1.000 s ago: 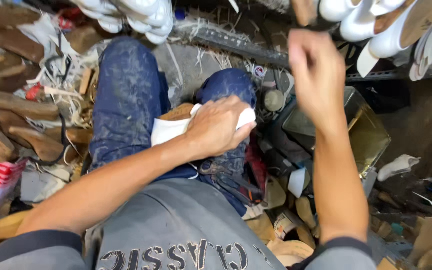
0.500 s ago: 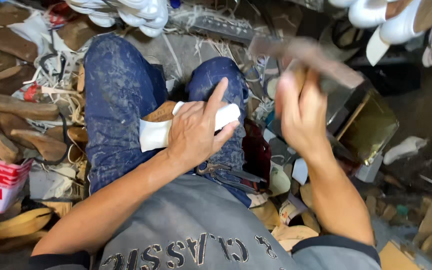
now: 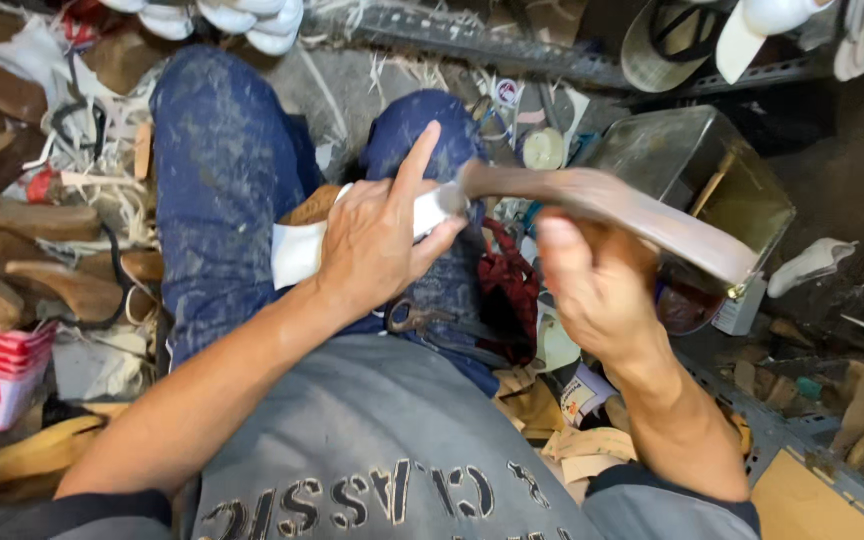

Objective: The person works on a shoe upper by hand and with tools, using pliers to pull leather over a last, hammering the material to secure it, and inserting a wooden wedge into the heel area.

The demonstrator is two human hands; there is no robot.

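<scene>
A seated person in dust-streaked blue jeans (image 3: 222, 190) and a grey shirt works over the lap in a crowded shoe workshop. The left hand (image 3: 377, 240) presses flat on a white shoe piece (image 3: 297, 250) resting across the knees, fingers spread and index finger raised, pinning it rather than clenching it. The right hand (image 3: 597, 285) is closed around the wooden handle of a hammer (image 3: 602, 200), whose head meets the white piece's right end just beside the left fingertips. Pincers (image 3: 432, 325) lie on the lap near the shirt hem. The floor around the legs is heaped with wooden shoe lasts (image 3: 42, 215) at left, paper scraps and offcuts at right, and an open metal tin (image 3: 697, 170) beyond the hammer. White shoes (image 3: 242, 18) hang along a metal rack at the top.
</scene>
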